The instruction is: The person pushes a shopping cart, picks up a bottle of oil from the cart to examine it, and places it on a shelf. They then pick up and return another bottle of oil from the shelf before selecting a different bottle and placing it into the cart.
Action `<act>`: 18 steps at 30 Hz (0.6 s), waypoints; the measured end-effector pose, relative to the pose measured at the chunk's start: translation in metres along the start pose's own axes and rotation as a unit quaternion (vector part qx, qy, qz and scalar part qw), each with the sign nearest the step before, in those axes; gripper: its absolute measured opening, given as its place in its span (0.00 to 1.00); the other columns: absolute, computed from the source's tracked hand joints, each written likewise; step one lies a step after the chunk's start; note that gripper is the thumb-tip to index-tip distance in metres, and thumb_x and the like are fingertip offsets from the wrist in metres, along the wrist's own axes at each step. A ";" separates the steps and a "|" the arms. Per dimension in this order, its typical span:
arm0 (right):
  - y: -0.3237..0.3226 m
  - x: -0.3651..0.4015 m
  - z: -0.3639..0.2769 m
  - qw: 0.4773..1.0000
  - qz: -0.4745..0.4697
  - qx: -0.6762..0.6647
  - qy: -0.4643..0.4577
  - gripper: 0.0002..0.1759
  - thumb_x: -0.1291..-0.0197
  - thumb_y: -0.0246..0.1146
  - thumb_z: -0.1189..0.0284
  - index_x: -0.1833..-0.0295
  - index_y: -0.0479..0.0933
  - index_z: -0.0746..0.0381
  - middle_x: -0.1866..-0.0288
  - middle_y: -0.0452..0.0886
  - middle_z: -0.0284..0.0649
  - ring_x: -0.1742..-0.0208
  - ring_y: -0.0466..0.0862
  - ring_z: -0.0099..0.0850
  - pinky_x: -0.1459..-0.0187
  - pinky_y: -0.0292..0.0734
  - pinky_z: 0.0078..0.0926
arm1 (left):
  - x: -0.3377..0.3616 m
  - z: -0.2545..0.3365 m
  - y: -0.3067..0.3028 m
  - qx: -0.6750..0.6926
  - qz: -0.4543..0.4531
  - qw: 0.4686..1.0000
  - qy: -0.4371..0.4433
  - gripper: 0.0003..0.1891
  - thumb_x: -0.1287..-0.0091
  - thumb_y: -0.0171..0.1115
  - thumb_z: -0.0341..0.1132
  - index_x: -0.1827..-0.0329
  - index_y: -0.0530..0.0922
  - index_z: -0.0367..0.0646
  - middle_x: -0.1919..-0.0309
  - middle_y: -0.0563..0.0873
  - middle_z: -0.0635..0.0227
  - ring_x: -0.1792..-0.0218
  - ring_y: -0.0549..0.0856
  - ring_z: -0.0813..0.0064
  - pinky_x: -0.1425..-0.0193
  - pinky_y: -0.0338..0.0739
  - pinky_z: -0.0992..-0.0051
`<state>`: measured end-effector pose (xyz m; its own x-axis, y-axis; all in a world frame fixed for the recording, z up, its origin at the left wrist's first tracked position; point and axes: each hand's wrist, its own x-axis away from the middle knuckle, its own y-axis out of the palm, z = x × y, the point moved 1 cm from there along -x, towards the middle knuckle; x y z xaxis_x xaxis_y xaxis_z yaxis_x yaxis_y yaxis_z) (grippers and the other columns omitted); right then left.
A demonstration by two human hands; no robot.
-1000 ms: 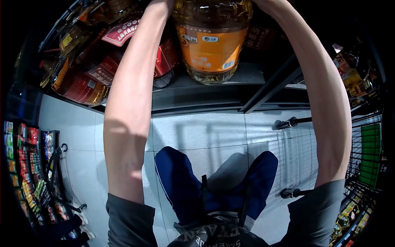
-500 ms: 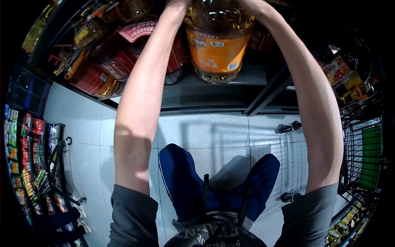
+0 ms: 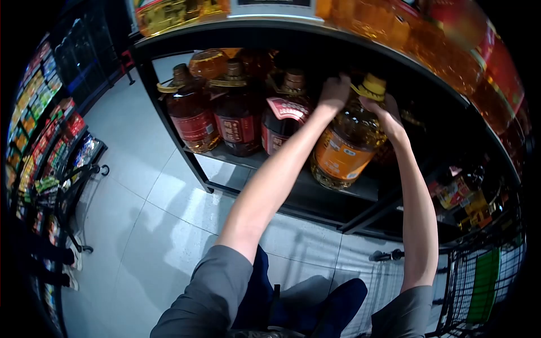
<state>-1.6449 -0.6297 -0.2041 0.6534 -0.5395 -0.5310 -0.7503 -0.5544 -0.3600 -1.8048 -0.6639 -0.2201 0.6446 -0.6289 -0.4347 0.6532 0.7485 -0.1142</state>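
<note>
A large oil bottle with an orange label (image 3: 342, 155) and a yellow cap stands on the lower shelf (image 3: 360, 188), near its front edge. My right hand (image 3: 386, 112) is closed around the bottle's neck, just below the cap. Left of the cap is my left hand (image 3: 336, 93), raised beside the bottle's shoulder. Its fingers are blurred and dark, so whether they touch the bottle cannot be made out. Dark bottles with red labels (image 3: 236, 127) stand in a row to the left.
Above, an upper shelf edge (image 3: 225, 25) carries more oil bottles. A shopping cart (image 3: 484, 281) with a green panel is at the lower right. Stocked shelves (image 3: 42, 152), another cart and a person's shoes (image 3: 75, 256) are at the left. My knees are bent over the tiled floor (image 3: 146, 236).
The view has tilted up and turned, so the upper shelf, the bottle's cap and both hands now show. My left hand has come into view beside the neck.
</note>
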 end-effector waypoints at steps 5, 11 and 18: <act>-0.002 0.002 -0.002 1.000 -0.005 -0.002 0.018 0.19 0.39 0.66 0.66 0.49 0.80 0.68 0.53 0.85 0.42 0.51 0.83 0.31 0.46 0.74 0.27 | 0.009 0.009 -0.005 0.010 -0.002 1.000 0.007 0.33 0.26 0.41 0.52 0.61 0.84 0.27 0.60 0.84 0.33 0.47 0.82 0.39 0.37 0.74 0.53; -0.005 0.001 0.011 0.999 0.032 0.008 0.024 0.18 0.39 0.65 0.69 0.48 0.79 0.69 0.51 0.85 0.43 0.51 0.82 0.31 0.45 0.73 0.28 | -0.005 -0.016 0.014 -0.106 0.014 0.985 0.135 0.27 0.26 0.43 0.49 0.62 0.83 0.32 0.58 0.85 0.38 0.52 0.81 0.35 0.39 0.73 0.51; -0.017 0.002 0.034 0.994 0.089 0.062 -0.007 0.21 0.35 0.67 0.66 0.42 0.76 0.68 0.47 0.83 0.42 0.46 0.82 0.29 0.44 0.76 0.26 | 0.085 0.030 -0.041 0.054 -0.082 0.987 0.128 0.17 0.31 0.59 0.32 0.50 0.73 0.22 0.65 0.84 0.35 0.56 0.85 0.41 0.53 0.82 0.58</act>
<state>-1.6345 -0.6001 -0.2248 0.5088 -0.6118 -0.6056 -0.8608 -0.3682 -0.3512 -1.7653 -0.7543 -0.2255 0.4139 -0.6559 -0.6313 0.7883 0.6051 -0.1119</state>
